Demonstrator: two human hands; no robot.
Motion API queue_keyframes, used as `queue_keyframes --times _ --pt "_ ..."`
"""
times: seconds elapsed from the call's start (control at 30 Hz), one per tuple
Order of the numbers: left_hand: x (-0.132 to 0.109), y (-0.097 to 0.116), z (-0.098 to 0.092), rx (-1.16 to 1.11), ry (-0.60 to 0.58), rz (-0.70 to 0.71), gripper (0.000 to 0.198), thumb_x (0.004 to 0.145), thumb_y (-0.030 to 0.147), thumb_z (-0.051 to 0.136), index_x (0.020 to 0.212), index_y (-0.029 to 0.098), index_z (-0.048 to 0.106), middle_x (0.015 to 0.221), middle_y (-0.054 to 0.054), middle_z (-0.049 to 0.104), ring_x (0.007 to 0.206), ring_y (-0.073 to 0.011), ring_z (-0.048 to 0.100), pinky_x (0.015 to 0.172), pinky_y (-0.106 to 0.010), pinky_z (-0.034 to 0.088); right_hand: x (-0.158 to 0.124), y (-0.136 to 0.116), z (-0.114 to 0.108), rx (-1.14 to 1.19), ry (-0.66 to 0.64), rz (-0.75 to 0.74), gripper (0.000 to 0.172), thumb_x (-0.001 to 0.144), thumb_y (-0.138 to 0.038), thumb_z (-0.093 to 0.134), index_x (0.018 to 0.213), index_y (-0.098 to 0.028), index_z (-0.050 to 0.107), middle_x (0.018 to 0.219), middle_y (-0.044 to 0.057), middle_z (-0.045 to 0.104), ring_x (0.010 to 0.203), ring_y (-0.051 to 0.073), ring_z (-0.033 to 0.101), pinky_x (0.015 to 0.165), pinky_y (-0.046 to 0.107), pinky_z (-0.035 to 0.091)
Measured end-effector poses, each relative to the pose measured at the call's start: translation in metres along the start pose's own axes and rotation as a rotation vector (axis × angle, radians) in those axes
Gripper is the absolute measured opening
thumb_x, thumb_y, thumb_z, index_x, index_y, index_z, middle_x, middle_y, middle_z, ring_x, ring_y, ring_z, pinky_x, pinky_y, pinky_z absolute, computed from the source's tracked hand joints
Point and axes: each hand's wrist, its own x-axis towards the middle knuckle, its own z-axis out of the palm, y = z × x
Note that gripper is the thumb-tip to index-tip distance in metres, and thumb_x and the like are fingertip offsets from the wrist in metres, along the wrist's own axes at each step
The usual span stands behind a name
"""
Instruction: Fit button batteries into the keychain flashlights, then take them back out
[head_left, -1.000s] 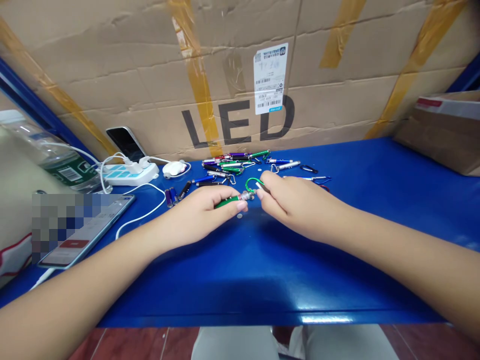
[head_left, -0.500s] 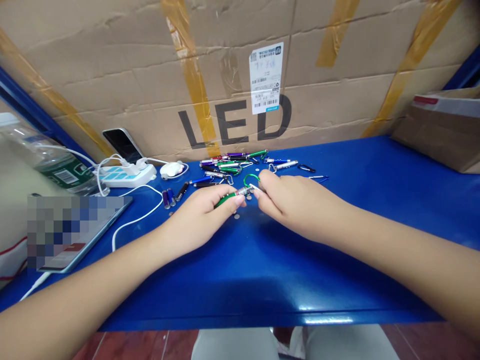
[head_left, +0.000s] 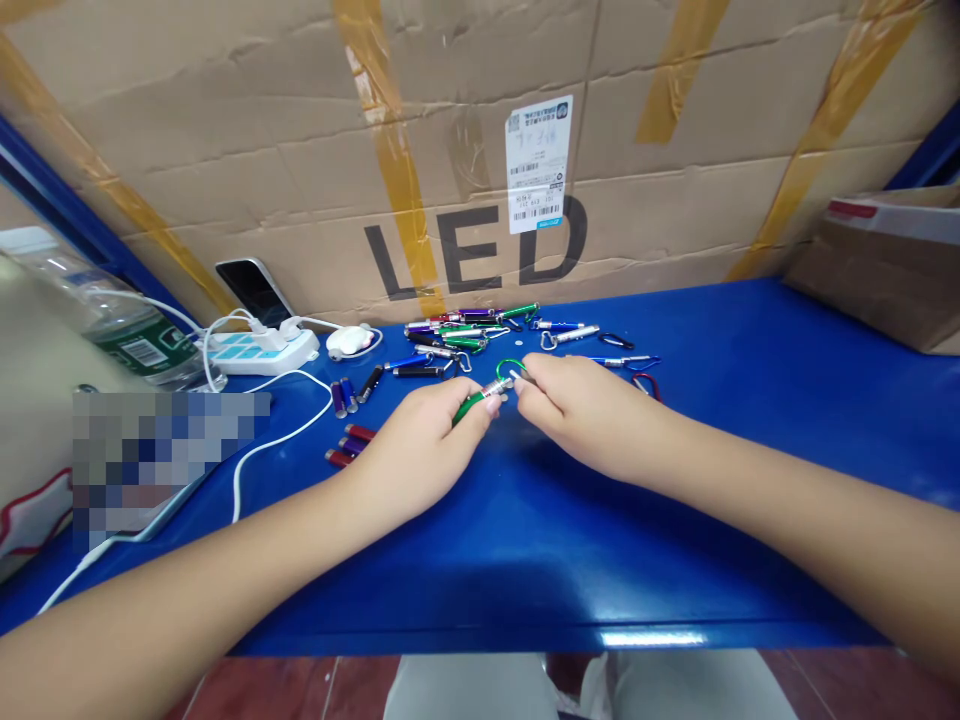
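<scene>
My left hand (head_left: 431, 440) is closed around a small green flashlight (head_left: 470, 403), its silver head pointing right. Beside that head, my right hand (head_left: 592, 405) pinches a green carabiner (head_left: 510, 364); whether the clip is joined to the flashlight I cannot tell. A small pale piece shows at the right fingertips. Past the hands lies a pile of similar flashlights (head_left: 469, 332) in several colours, many with clips. Red and purple tubes (head_left: 361, 432) lie left of my left hand, partly covered by it. A red clip (head_left: 651, 382) shows just behind my right hand.
A cardboard box (head_left: 300, 150) marked LED stands along the back of the blue table (head_left: 480, 560). To the left are a power strip (head_left: 262, 352), white cables, a phone (head_left: 255, 290), a bottle (head_left: 142, 340) and a blurred tablet (head_left: 165, 460). Another carton (head_left: 877, 265) sits far right.
The view has shifted slightly, bringing the red and purple tubes and the red clip into sight. Both hands keep the same holds, with the flashlight and carabiner still close together.
</scene>
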Motion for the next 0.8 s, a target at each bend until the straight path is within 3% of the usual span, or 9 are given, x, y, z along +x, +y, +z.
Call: queue_keyframes --times 0.17,0.33,0.47,0.57,0.67,0.73,0.8 --pt "0.003 -0.006 0.0 -0.144 -0.019 -0.091 0.035 0.096 0.044 0.043 0.087 0.017 0.063 0.08 -0.001 0.066 0.075 -0.0159 0.06 0.07 -0.028 0.044 0.0 0.002 0.003 0.016 -0.011 0.005 0.025 0.093 -0.031 0.035 0.07 -0.023 0.034 0.065 0.0 0.05 0.055 0.014 0.039 0.054 0.028 0.027" --pt "0.012 -0.018 -0.015 -0.181 -0.052 -0.133 0.039 0.093 0.051 0.046 0.093 0.018 0.067 0.065 0.003 0.055 0.057 -0.0115 0.047 0.057 -0.023 0.038 0.002 0.01 0.003 0.16 -0.016 -0.004 0.03 0.095 -0.041 0.037 0.072 -0.023 0.039 0.069 0.0 0.055 0.06 0.014 0.047 0.056 0.027 0.033" --pt "0.027 -0.041 -0.038 -0.091 0.072 -0.207 0.037 0.092 0.049 0.046 0.098 0.018 0.065 0.06 0.004 0.046 0.051 -0.0107 0.04 0.05 -0.022 0.032 0.004 0.018 -0.007 0.22 -0.029 0.098 0.027 0.092 -0.048 0.045 0.087 -0.022 0.052 0.078 0.001 0.065 0.064 0.016 0.056 0.057 0.028 0.037" --pt "0.035 -0.061 -0.051 0.055 0.055 -0.337 0.03 0.093 0.038 0.042 0.098 0.018 0.064 0.064 0.002 0.053 0.053 -0.0127 0.046 0.051 -0.023 0.035 0.007 0.024 -0.016 0.175 -0.034 0.216 0.022 0.092 -0.044 0.047 0.094 -0.023 0.055 0.083 0.002 0.069 0.062 0.016 0.058 0.056 0.028 0.038" --pt "0.04 -0.077 -0.055 0.285 0.038 -0.295 0.034 0.091 0.033 0.046 0.116 0.017 0.063 0.094 -0.006 0.069 0.079 -0.0204 0.063 0.07 -0.03 0.048 0.009 0.031 -0.019 0.133 -0.052 0.258 0.022 0.091 -0.043 0.048 0.097 -0.024 0.058 0.087 0.002 0.072 0.063 0.016 0.061 0.055 0.028 0.039" --pt "0.043 -0.085 -0.053 0.407 0.078 -0.19 0.039 0.089 0.03 0.05 0.124 0.017 0.061 0.117 -0.01 0.068 0.104 -0.026 0.063 0.091 -0.036 0.047 0.01 0.034 -0.017 0.121 -0.078 0.236 0.023 0.09 -0.044 0.049 0.1 -0.024 0.058 0.088 0.003 0.072 0.062 0.016 0.062 0.053 0.028 0.039" --pt "0.046 -0.09 -0.05 0.461 0.128 -0.134 0.04 0.089 0.03 0.052 0.126 0.017 0.061 0.125 -0.01 0.066 0.113 -0.0279 0.061 0.099 -0.039 0.044 0.009 0.036 -0.015 0.122 -0.111 0.195 0.025 0.09 -0.043 0.05 0.103 -0.024 0.059 0.084 0.003 0.071 0.059 0.015 0.06 0.052 0.028 0.039"
